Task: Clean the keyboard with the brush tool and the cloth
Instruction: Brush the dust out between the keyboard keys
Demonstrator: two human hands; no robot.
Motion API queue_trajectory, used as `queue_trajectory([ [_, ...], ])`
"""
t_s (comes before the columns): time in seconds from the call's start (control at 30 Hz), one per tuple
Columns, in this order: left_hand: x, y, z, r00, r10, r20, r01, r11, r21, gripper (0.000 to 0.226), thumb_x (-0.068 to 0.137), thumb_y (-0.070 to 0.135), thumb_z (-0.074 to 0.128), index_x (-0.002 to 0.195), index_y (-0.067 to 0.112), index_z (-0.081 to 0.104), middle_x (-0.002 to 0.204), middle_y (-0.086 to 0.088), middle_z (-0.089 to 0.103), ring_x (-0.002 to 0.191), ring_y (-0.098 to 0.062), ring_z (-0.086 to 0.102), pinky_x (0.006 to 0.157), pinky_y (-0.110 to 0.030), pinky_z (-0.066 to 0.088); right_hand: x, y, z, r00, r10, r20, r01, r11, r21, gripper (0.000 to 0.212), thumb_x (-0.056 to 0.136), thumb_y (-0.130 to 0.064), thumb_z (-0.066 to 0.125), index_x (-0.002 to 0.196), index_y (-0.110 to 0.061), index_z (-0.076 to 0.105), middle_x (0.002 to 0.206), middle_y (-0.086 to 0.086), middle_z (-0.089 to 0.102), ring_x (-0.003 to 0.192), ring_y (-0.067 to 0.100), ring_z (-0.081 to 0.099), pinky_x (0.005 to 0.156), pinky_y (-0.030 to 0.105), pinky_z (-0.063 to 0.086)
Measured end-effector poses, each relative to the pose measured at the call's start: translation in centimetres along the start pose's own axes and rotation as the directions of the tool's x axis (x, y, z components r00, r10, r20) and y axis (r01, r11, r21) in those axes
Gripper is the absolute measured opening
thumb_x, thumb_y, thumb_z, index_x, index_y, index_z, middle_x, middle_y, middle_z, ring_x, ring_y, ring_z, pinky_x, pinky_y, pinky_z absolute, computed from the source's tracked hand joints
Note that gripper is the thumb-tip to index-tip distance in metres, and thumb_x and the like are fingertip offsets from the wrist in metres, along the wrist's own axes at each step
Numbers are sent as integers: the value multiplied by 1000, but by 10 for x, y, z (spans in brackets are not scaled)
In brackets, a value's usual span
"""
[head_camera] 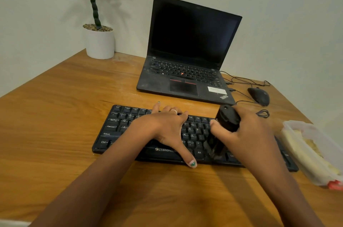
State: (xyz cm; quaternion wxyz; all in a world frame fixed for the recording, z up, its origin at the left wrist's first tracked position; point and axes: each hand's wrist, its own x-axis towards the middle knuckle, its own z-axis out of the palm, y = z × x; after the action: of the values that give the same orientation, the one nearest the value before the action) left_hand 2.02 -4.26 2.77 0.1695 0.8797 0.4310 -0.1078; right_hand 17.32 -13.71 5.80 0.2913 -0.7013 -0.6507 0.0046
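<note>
A black keyboard [115,130] lies across the wooden desk in front of me. My left hand [167,126] rests flat on its middle keys, fingers spread, thumb over the front edge. My right hand [248,134] grips a black brush tool [227,118] by its round body. Dark bristles point down onto the keys near the right Alt key. The right end of the keyboard is partly hidden by my right hand. A clear plastic container [297,128] at the right edge holds something pale yellow, which I cannot tell is the cloth or not.
An open black laptop [189,48] with a dark screen stands behind the keyboard. A black mouse [259,95] with loose cables lies to its right. A potted plant in a white pot [100,43] stands at the back left corner. The wooden desk [55,106] meets a pale wall.
</note>
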Motion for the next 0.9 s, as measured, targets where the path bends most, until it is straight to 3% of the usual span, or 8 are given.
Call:
queue_trajectory([
  [0.07,0,0,0,1000,2,-4,-2,1000,6,131,62,76,68,155,22,-7,163,-3,0,149,-23,-8,115,-55,-15,2,-1,0,997,-50,-63,49,999,-10,20,80,-42,62,85,-26,52,66,-12,55,61,3,53,49,23,45],
  [0.17,0,0,0,1000,1,-6,0,1000,14,131,62,77,68,155,22,-7,163,-2,0,149,-23,-9,115,-55,-15,2,-3,3,999,0,51,-10,981,196,16,77,-37,67,76,-28,54,69,-7,59,65,8,58,56,33,54],
  [0.33,0,0,0,1000,-3,0,3,1000,1,131,62,77,68,154,22,-8,163,-2,-1,149,-23,-9,115,-56,-15,11,6,2,999,-4,-45,6,998,63,20,80,-38,63,85,-19,57,70,-6,59,64,8,57,54,30,52],
  [0.43,1,-1,1,1000,1,1,-1,1000,-2,132,62,77,68,155,22,-7,163,-2,-1,149,-23,-10,115,-56,-15,8,4,4,996,24,85,-47,957,285,15,78,-34,66,77,-23,57,70,-1,62,64,13,62,51,30,55],
  [0.5,1,-2,1,1000,1,-1,-1,1000,-7,132,61,77,69,154,22,-7,163,-2,-1,149,-23,-10,115,-55,-15,11,7,7,995,59,82,-79,961,264,16,79,-32,67,74,-24,54,70,-1,61,64,14,62,55,35,56],
  [0.6,0,-1,1,1000,1,-2,-1,1000,-11,131,62,77,68,155,22,-7,163,-2,-1,149,-23,-10,115,-55,-15,16,11,7,999,30,-36,-23,985,171,16,81,-33,66,78,-22,55,70,-4,60,63,8,58,51,26,49],
  [0.7,1,-1,1,1000,3,-2,-3,1000,-2,132,61,77,68,155,23,-7,163,-2,-1,149,-23,-10,116,-56,-15,14,9,9,993,31,116,-70,937,342,13,81,-30,67,80,-22,57,72,-1,63,58,3,60,43,14,45],
  [0.9,0,0,1,1000,3,-1,-3,1000,-11,131,62,76,68,154,22,-8,163,-2,-2,149,-22,-11,115,-55,-16,20,13,8,999,21,-40,-13,983,185,18,81,-33,66,75,-24,51,67,-7,58,60,7,57,50,23,49],
])
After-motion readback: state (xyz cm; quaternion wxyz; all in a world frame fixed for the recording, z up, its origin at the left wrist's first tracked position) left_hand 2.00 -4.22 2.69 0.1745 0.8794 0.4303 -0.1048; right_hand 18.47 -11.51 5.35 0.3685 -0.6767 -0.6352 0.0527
